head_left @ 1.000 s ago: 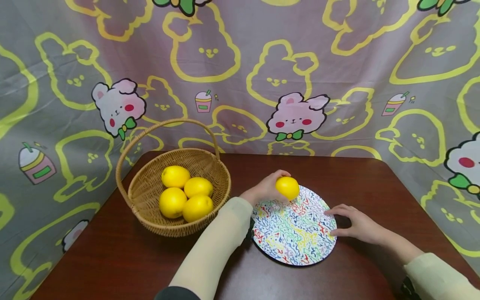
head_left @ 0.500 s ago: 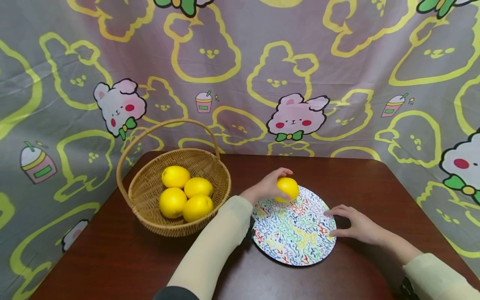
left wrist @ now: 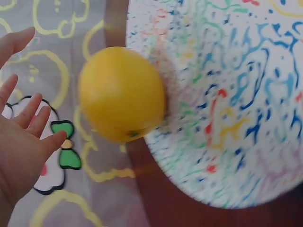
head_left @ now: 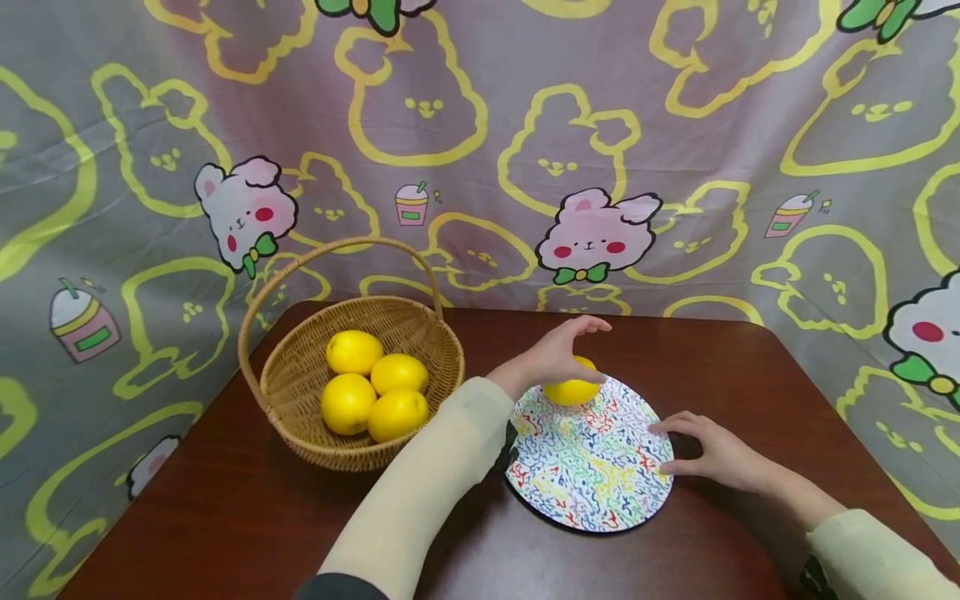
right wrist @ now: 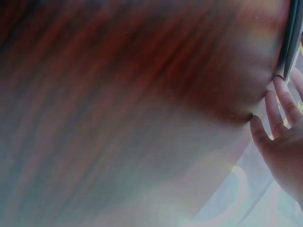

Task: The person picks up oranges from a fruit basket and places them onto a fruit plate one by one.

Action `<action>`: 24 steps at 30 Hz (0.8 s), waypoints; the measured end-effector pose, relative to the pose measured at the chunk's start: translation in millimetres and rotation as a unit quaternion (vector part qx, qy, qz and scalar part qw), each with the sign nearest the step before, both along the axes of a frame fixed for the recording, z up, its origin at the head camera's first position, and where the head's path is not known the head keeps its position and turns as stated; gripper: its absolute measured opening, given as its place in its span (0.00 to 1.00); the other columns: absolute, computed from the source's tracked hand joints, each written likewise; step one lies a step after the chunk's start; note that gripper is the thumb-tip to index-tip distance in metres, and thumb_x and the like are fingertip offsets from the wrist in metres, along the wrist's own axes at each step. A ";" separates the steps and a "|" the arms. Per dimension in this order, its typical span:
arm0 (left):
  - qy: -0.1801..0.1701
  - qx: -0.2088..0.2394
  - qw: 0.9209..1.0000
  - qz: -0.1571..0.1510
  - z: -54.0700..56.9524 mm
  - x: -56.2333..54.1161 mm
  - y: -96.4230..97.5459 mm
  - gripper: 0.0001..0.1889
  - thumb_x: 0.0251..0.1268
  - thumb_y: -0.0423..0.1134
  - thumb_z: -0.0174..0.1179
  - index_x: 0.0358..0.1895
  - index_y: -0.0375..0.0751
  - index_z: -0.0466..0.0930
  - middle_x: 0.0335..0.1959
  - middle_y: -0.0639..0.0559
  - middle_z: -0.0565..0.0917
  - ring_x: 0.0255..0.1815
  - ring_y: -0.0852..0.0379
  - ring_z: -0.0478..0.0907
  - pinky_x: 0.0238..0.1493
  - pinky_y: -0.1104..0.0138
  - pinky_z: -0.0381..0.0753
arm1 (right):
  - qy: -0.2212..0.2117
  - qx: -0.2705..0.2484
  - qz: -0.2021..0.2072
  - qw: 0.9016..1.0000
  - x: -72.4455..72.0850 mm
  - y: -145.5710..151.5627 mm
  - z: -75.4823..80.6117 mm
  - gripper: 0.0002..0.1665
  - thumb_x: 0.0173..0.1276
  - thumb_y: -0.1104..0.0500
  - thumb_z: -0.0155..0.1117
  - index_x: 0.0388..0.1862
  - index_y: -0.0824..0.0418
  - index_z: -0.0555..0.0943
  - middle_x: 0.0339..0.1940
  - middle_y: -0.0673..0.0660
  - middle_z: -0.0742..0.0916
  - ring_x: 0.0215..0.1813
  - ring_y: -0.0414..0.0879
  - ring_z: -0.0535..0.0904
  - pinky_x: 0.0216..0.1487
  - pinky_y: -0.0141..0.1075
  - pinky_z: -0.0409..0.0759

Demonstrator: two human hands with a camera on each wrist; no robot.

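A yellow lemon (head_left: 568, 394) rests near the far left edge of a round white board (head_left: 596, 471) covered in colourful squiggles. Just over it is my left hand (head_left: 558, 354), fingers spread and holding nothing. In the left wrist view, a gap separates that hand (left wrist: 23, 151) from the lemon (left wrist: 120, 94), whose dark stem end shows. My right hand (head_left: 723, 454) touches the board's right edge with thumb and fingertips spread apart. Its fingertips in the right wrist view reach the board's dark rim (right wrist: 289, 42), beside the hand (right wrist: 284, 142).
A wicker basket (head_left: 296, 408) with a tall handle stands to the left, with several lemons (head_left: 348, 403) inside. Everything sits on a dark reddish-brown table (head_left: 480, 533). A patterned cloth (head_left: 480, 125) hangs around the back and sides.
My left hand has let go of the lemon, its fingers opening and lifting up and away. The lemon now lies slightly lower and to the left on the board. My right hand has stayed put.
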State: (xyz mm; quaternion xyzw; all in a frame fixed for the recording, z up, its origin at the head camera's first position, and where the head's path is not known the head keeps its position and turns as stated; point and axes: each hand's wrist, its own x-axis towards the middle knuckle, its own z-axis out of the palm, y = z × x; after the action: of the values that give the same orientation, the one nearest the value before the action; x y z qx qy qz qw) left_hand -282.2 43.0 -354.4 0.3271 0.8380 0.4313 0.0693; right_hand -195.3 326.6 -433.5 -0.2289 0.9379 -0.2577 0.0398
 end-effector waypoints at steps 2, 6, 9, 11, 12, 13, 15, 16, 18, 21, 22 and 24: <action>0.014 -0.001 1.000 -0.008 9.2 1.8 -1.2 0.35 0.53 0.36 0.73 0.66 0.48 0.68 0.67 0.50 0.69 0.68 0.55 0.63 0.63 0.63 0.68 | 0.001 0.001 -0.003 1.000 0.6 -0.1 0.8 0.35 0.51 0.40 0.76 0.56 0.53 0.81 0.50 0.53 0.81 0.52 0.55 0.74 0.52 0.57 0.74; 0.024 0.000 1.000 -0.018 25.8 6.2 -4.6 0.35 0.53 0.36 0.73 0.66 0.47 0.69 0.66 0.52 0.70 0.68 0.56 0.63 0.64 0.61 0.66 | 0.001 0.003 -0.005 1.000 1.2 0.3 3.1 0.34 0.51 0.41 0.76 0.56 0.54 0.81 0.51 0.54 0.80 0.53 0.56 0.74 0.52 0.59 0.73; 0.026 -0.002 0.999 -0.023 35.2 9.4 -7.6 0.34 0.54 0.37 0.73 0.66 0.46 0.69 0.65 0.54 0.71 0.67 0.57 0.63 0.64 0.61 0.67 | 0.001 0.004 -0.004 1.000 0.8 0.8 3.9 0.34 0.51 0.41 0.76 0.56 0.54 0.81 0.51 0.55 0.80 0.54 0.57 0.73 0.53 0.60 0.72; 0.023 0.000 0.999 -0.028 40.5 11.4 -10.7 0.34 0.53 0.37 0.73 0.65 0.46 0.70 0.65 0.54 0.71 0.67 0.57 0.64 0.64 0.62 0.67 | 0.001 0.003 -0.004 1.000 0.2 0.9 3.3 0.34 0.52 0.42 0.76 0.56 0.54 0.81 0.51 0.54 0.80 0.54 0.57 0.73 0.53 0.60 0.72; 0.019 0.002 0.999 -0.029 42.9 12.2 -12.7 0.34 0.53 0.37 0.73 0.65 0.46 0.70 0.65 0.55 0.72 0.67 0.57 0.64 0.64 0.63 0.67 | 0.000 0.003 -0.004 1.000 0.0 0.9 2.7 0.34 0.52 0.42 0.76 0.56 0.54 0.81 0.51 0.54 0.80 0.54 0.57 0.73 0.53 0.60 0.72; 0.014 0.004 0.999 -0.031 45.5 13.3 -15.2 0.34 0.53 0.37 0.73 0.65 0.46 0.70 0.64 0.55 0.72 0.67 0.57 0.64 0.63 0.63 0.67 | -0.001 0.002 -0.004 1.000 -0.1 0.8 2.0 0.34 0.52 0.42 0.76 0.56 0.54 0.81 0.51 0.54 0.80 0.54 0.57 0.73 0.53 0.60 0.72; 0.006 0.005 0.999 -0.033 51.5 16.1 -21.5 0.33 0.53 0.37 0.73 0.64 0.46 0.71 0.64 0.55 0.72 0.67 0.56 0.64 0.63 0.64 0.68 | -0.005 0.000 -0.003 1.000 0.0 0.4 0.5 0.34 0.52 0.42 0.76 0.56 0.54 0.81 0.51 0.54 0.80 0.53 0.56 0.73 0.53 0.59 0.72; 0.003 0.004 0.999 -0.034 54.4 17.5 -25.2 0.32 0.54 0.37 0.73 0.64 0.46 0.71 0.63 0.55 0.73 0.66 0.56 0.65 0.62 0.65 0.68 | -0.007 0.000 -0.002 1.000 0.2 0.1 -0.1 0.34 0.52 0.42 0.76 0.56 0.53 0.81 0.51 0.54 0.80 0.53 0.56 0.73 0.52 0.59 0.73; 0.001 0.000 0.999 -0.037 60.7 20.4 -33.6 0.31 0.56 0.37 0.71 0.63 0.44 0.71 0.62 0.54 0.74 0.64 0.55 0.67 0.61 0.65 0.69 | -0.010 -0.001 0.000 1.000 1.0 -0.4 -1.0 0.34 0.52 0.42 0.76 0.56 0.53 0.81 0.51 0.54 0.80 0.53 0.56 0.73 0.53 0.59 0.73; 0.009 -0.010 0.999 -0.038 69.2 24.7 -48.0 0.27 0.59 0.38 0.69 0.62 0.43 0.71 0.59 0.52 0.75 0.60 0.54 0.71 0.59 0.67 0.71 | -0.009 0.000 0.000 1.000 2.0 -1.2 -1.3 0.33 0.52 0.42 0.76 0.56 0.53 0.81 0.51 0.53 0.80 0.53 0.55 0.73 0.53 0.58 0.73; 0.010 -0.011 0.999 -0.038 71.5 26.0 -53.3 0.26 0.60 0.38 0.68 0.62 0.43 0.72 0.58 0.51 0.76 0.59 0.54 0.72 0.58 0.67 0.71 | -0.008 0.001 0.000 1.000 2.1 -1.6 -1.4 0.33 0.52 0.42 0.76 0.56 0.53 0.81 0.51 0.53 0.80 0.53 0.55 0.73 0.53 0.58 0.73; 0.015 -0.017 0.999 -0.035 75.2 28.7 -64.0 0.24 0.61 0.38 0.67 0.61 0.43 0.72 0.57 0.50 0.77 0.57 0.53 0.74 0.57 0.67 0.73 | -0.008 0.001 0.000 1.000 2.0 -2.5 -1.5 0.33 0.52 0.42 0.76 0.56 0.53 0.81 0.51 0.53 0.80 0.53 0.54 0.73 0.53 0.58 0.73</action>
State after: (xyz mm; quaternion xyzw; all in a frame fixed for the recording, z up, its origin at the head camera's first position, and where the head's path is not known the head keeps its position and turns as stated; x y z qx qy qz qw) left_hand -253.5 -21.0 -279.2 0.3608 0.8344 0.4093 0.0776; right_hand -193.3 324.1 -435.0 -0.2271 0.9378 -0.2581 0.0474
